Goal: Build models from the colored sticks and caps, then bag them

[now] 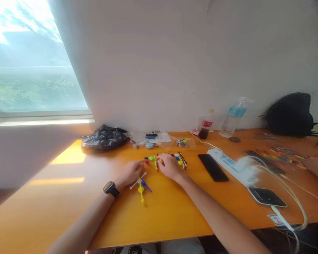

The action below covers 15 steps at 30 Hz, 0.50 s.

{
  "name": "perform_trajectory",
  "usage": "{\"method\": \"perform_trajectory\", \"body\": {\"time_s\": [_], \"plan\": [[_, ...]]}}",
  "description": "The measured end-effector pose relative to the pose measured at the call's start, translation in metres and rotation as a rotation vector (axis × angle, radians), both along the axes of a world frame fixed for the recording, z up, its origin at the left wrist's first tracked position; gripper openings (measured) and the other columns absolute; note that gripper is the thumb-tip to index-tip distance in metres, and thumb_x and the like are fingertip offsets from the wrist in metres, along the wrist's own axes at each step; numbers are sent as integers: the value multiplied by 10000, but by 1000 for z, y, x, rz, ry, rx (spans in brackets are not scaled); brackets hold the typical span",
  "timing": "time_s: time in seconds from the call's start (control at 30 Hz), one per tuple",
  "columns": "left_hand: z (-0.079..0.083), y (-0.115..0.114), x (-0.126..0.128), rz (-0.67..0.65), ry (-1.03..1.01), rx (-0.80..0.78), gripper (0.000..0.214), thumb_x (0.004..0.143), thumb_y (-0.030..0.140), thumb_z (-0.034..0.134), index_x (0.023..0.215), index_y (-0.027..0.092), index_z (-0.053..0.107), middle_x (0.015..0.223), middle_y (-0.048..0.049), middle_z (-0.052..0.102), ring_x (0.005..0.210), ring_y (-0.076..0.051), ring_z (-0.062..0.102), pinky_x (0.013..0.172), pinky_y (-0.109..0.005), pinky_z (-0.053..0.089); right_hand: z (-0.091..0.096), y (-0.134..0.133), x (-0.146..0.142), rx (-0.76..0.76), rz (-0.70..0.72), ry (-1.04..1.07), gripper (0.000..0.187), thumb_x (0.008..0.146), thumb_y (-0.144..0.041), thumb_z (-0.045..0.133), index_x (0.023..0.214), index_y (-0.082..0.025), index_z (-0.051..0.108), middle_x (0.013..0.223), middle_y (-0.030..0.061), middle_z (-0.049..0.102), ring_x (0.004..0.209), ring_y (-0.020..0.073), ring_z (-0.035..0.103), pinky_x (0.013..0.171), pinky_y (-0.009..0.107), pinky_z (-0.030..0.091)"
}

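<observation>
My left hand (134, 172), with a dark watch on the wrist, has its fingers drawn together at a small red plastic disc (146, 162). Beside it lie a green disc (151, 158) and a dark one. My right hand (170, 166) is curled, with thumb and finger close together over thin rods; what is in the pinch is hidden. A green rod (155, 162) lies just left of those fingers. Nearer me is a joined figure of white, blue and yellow rods (141, 187). Right of my right hand lie a yellow disc (180, 163) and a bundle of coloured rods (183, 161).
At the back are a black plastic bag (106, 138), a paper sheet (163, 137) and a packet of coloured pieces (184, 142). To the right lie a black phone (212, 167), a power strip (228, 164) with cables, and two bottles. Another person's hand (316, 165) is at far right.
</observation>
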<state>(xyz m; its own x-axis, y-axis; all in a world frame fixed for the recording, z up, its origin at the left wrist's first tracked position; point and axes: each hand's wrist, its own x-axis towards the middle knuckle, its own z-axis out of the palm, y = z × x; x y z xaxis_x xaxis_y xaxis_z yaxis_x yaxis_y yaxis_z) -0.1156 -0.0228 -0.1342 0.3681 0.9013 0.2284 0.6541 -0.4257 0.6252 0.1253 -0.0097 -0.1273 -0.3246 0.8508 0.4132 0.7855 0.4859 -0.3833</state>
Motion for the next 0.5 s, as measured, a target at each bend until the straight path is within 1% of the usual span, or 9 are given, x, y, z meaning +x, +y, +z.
{"method": "perform_trajectory", "body": {"time_s": [0.07, 0.13, 0.2, 0.27, 0.33, 0.43, 0.5], "plan": [[-1, 0, 0, -10, 0, -4, 431, 987, 320, 444, 1309, 212, 709, 776, -29, 709, 611, -153, 560, 611, -243, 379, -2, 0, 1, 27, 2, -79, 200, 986, -142, 546, 1022, -196, 735, 968, 72, 678, 978, 217, 590, 838, 298, 410], [-3, 2, -1, -10, -10, -6, 416, 991, 346, 450, 1272, 202, 721, 717, -16, 680, 583, -151, 537, 588, -242, 359, -4, -1, 0, 49, 14, -151, 211, 1010, -165, 531, 1027, -192, 740, 993, 84, 656, 998, 229, 558, 868, 315, 406], [-5, 3, -1, -3, -18, -3, 403, 990, 380, 465, 1225, 193, 734, 629, 10, 612, 546, -144, 489, 560, -241, 325, -6, -4, -2, 64, 31, -203, 224, 1023, -175, 521, 1008, -183, 744, 1008, 93, 639, 1008, 237, 531, 900, 332, 402], [-6, 3, -1, 8, -21, 9, 403, 986, 415, 488, 1202, 187, 739, 588, 29, 554, 528, -135, 444, 542, -240, 294, -7, -6, -4, 65, 47, -230, 216, 1021, -177, 532, 972, -177, 742, 1014, 95, 625, 1018, 239, 514, 924, 343, 398], [-6, 4, -1, 11, -15, 19, 423, 989, 450, 495, 1217, 188, 736, 587, 36, 530, 530, -129, 418, 537, -240, 275, -7, -7, -5, 60, 61, -241, 197, 1013, -182, 554, 934, -176, 735, 1013, 92, 617, 1030, 240, 503, 932, 344, 396], [-6, 4, -2, 6, 3, 15, 443, 991, 465, 499, 1245, 190, 737, 586, 38, 519, 530, -125, 390, 535, -242, 257, -7, -7, -5, 70, 70, -242, 182, 1016, -190, 557, 956, -170, 728, 1025, 92, 619, 1032, 240, 496, 936, 345, 395], [-7, 5, -3, 0, -4, 5, 430, 985, 459, 509, 1199, 181, 756, 576, 36, 513, 524, -123, 383, 532, -243, 251, -7, -7, -5, 68, 63, -262, 203, 1023, -175, 532, 966, -162, 726, 1022, 97, 625, 1025, 243, 495, 937, 352, 391]]}}
